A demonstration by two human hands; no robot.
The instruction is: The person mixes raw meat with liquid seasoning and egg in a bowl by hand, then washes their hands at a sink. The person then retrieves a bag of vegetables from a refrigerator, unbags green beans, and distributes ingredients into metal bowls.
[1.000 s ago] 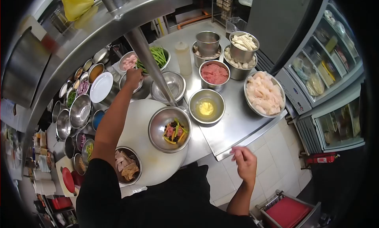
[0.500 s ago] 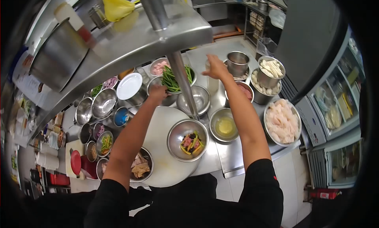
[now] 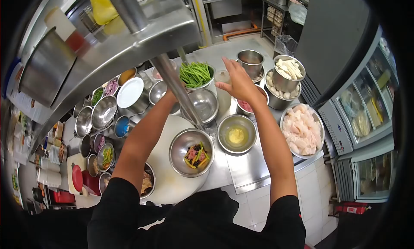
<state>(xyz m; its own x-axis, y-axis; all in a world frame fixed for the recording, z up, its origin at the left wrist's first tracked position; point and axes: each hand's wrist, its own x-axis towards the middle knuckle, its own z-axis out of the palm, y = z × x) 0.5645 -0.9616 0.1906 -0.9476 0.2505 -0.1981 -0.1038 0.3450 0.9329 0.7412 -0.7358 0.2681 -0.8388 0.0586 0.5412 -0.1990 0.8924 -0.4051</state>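
Observation:
My left hand point(image 3: 176, 90) is at the near left rim of a metal bowl of green beans point(image 3: 195, 74). It grips that rim, though the shelf post hides part of the fingers. My right hand point(image 3: 238, 80) is open, thumb apart from the stretched fingers, above a tall clear container point(image 3: 223, 91) beside the beans. A bare metal bowl point(image 3: 202, 106) sits just nearer to me. On the round white cutting board point(image 3: 166, 158) stands a mixing bowl point(image 3: 174, 163) with meat, dark bits and green and yellow strips.
A bowl of yellowish liquid point(image 3: 236, 137) stands right of the board. Further right are a pan of pale raw slices point(image 3: 302, 130) and stacked metal pots point(image 3: 288, 74). Several ingredient bowls line the left, near a white plate point(image 3: 130, 93). A steel post point(image 3: 179, 91) and shelf point(image 3: 129, 42) cross overhead.
The bowl of green beans has moved away and to the right with my left hand, uncovering a metal bowl at its left. My right hand has spread open. The view has shifted slightly.

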